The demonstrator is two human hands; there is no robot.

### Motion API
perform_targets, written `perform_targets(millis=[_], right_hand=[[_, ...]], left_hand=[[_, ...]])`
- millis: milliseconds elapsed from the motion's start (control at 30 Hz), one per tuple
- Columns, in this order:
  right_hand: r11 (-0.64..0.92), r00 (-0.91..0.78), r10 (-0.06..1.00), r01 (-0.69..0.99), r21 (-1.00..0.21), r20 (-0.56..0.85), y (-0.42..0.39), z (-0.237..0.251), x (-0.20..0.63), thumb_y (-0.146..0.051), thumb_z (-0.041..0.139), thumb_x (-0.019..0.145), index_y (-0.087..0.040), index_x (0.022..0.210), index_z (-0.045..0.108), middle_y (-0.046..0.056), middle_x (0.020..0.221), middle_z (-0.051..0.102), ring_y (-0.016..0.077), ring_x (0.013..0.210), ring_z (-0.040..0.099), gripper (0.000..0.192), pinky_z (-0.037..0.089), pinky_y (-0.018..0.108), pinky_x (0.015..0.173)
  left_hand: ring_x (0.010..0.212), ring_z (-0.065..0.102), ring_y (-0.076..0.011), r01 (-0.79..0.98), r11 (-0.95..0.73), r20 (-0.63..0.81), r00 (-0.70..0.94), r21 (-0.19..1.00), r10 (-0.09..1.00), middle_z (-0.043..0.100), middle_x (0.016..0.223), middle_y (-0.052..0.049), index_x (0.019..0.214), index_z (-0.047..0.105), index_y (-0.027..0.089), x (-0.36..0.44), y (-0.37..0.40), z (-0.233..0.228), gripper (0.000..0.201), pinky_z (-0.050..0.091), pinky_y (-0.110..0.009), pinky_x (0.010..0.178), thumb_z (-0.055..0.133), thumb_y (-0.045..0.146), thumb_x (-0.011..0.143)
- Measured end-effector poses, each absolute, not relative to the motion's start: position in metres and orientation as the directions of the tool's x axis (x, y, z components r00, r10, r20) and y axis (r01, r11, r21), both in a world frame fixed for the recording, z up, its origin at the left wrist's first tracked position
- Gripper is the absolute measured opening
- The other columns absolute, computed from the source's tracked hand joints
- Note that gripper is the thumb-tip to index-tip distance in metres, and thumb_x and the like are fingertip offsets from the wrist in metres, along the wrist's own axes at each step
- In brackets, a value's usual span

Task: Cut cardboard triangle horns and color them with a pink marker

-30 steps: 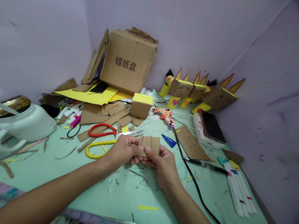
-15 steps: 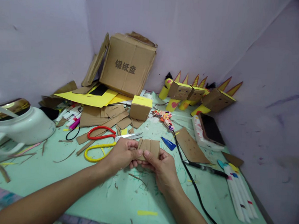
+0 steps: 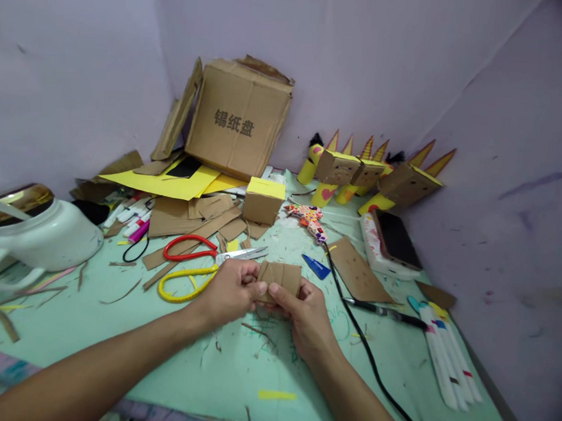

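A small brown piece of cardboard [image 3: 280, 276] is held between my two hands above the table. My left hand [image 3: 234, 290] is closed on its left side, thumb on the near face. On the right side my right hand [image 3: 306, 312] pinches it, thumb pressed to the near face and fingers behind. Both thumb tips lie close together at its lower edge. Just left of my left hand lie open scissors [image 3: 190, 271] with one red and one yellow handle. Beyond my hands stands a small cardboard box [image 3: 263, 206] with a yellow top.
A patterned glue gun [image 3: 309, 219] trails a black cord on the right. Cardboard scraps [image 3: 172, 222], a white mug [image 3: 43, 235] and a large carton [image 3: 239, 121] are at the left and back. Yellow cardboard figures [image 3: 339, 170], a phone [image 3: 399, 239] and markers [image 3: 451, 360] stand or lie right.
My hands keep their hold on the cardboard with almost no movement. The camera view has shifted very slightly.
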State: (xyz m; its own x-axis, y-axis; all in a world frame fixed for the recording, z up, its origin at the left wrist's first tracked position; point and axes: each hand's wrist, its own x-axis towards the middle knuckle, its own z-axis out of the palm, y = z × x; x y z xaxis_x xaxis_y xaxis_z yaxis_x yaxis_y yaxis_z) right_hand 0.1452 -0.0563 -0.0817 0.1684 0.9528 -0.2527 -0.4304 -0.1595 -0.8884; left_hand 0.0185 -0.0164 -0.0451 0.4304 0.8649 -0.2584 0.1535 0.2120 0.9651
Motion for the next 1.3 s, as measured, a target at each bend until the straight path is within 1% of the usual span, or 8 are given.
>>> perform_targets(millis=[200,333,500,600,767,933,1067,1300], right_hand=[[-0.202,0.11,0.956,-0.429,-0.881,-0.273,-0.055,-0.08,0.147,-0.021,0.078,0.055,-0.009,0.082,0.069,0.007,0.07,0.071,0.0183,0.057,0.066,0.031,0.054,0.029,0.055],[-0.208,0.075,0.961,-0.444,-0.872,-0.267,-0.053,-0.078,0.15,-0.022,0.076,0.057,-0.008,0.079,0.069,0.006,0.062,0.07,0.0167,0.05,0.064,0.027,0.053,0.027,0.052],[-0.212,0.082,0.957,-0.458,-0.863,-0.279,-0.052,-0.076,0.152,-0.021,0.076,0.056,-0.008,0.081,0.069,0.006,0.063,0.071,0.017,0.052,0.065,0.03,0.052,0.024,0.049],[-0.206,0.101,0.954,-0.464,-0.861,-0.283,-0.052,-0.076,0.151,-0.02,0.076,0.055,-0.009,0.079,0.069,0.006,0.063,0.071,0.0171,0.052,0.065,0.028,0.051,0.023,0.048],[-0.219,0.069,0.957,-0.464,-0.858,-0.282,-0.052,-0.074,0.15,-0.021,0.075,0.057,-0.008,0.08,0.069,0.006,0.062,0.07,0.0168,0.049,0.065,0.028,0.052,0.024,0.049],[-0.221,0.106,0.946,-0.477,-0.851,-0.305,-0.052,-0.075,0.15,-0.02,0.078,0.052,-0.009,0.076,0.069,0.006,0.065,0.071,0.0166,0.051,0.065,0.028,0.053,0.025,0.049],[-0.206,0.147,0.944,-0.435,-0.877,-0.295,-0.052,-0.079,0.149,-0.021,0.078,0.052,-0.01,0.079,0.069,0.005,0.068,0.071,0.0166,0.056,0.065,0.03,0.053,0.025,0.051],[-0.263,0.057,0.945,-0.447,-0.855,-0.321,-0.054,-0.077,0.151,-0.023,0.077,0.055,-0.008,0.086,0.069,0.007,0.07,0.072,0.0179,0.057,0.066,0.035,0.054,0.027,0.054]], left_hand=[[0.035,0.045,-0.0076,0.181,0.232,-0.289,0.431,0.956,0.855,0.052,0.042,0.003,0.06,0.054,0.014,0.016,-0.012,-0.051,0.007,0.032,-0.016,0.034,0.059,0.019,0.06],[0.036,0.048,-0.0084,0.169,0.265,-0.314,0.469,0.949,0.825,0.054,0.044,0.0,0.06,0.055,0.013,0.014,-0.009,-0.055,0.021,0.036,-0.017,0.035,0.059,0.033,0.065],[0.038,0.051,-0.01,0.149,0.329,-0.358,0.487,0.933,0.797,0.055,0.047,-0.001,0.06,0.053,0.014,0.012,-0.004,-0.056,0.035,0.036,-0.017,0.033,0.053,0.047,0.069],[0.036,0.049,-0.0091,0.154,0.336,-0.368,0.473,0.929,0.801,0.054,0.045,0.0,0.058,0.052,0.014,0.012,-0.004,-0.056,0.034,0.035,-0.017,0.032,0.053,0.046,0.068],[0.029,0.035,-0.0036,0.177,0.296,-0.345,0.46,0.939,0.818,0.05,0.038,0.002,0.049,0.05,0.014,0.012,-0.006,-0.052,0.033,0.024,-0.015,0.03,0.052,0.042,0.068],[0.032,0.038,-0.0044,0.213,0.273,-0.342,0.444,0.938,0.828,0.056,0.043,0.002,0.055,0.052,0.015,0.012,-0.009,-0.05,0.018,0.025,-0.016,0.032,0.062,0.03,0.057],[0.034,0.038,-0.0039,0.223,0.249,-0.327,0.451,0.942,0.83,0.056,0.043,0.002,0.053,0.049,0.015,0.012,-0.01,-0.05,0.017,0.026,-0.015,0.034,0.063,0.025,0.054],[0.031,0.036,-0.0043,0.232,0.298,-0.374,0.444,0.926,0.814,0.055,0.04,0.002,0.053,0.047,0.016,0.012,-0.007,-0.05,0.016,0.024,-0.016,0.032,0.061,0.024,0.054]])
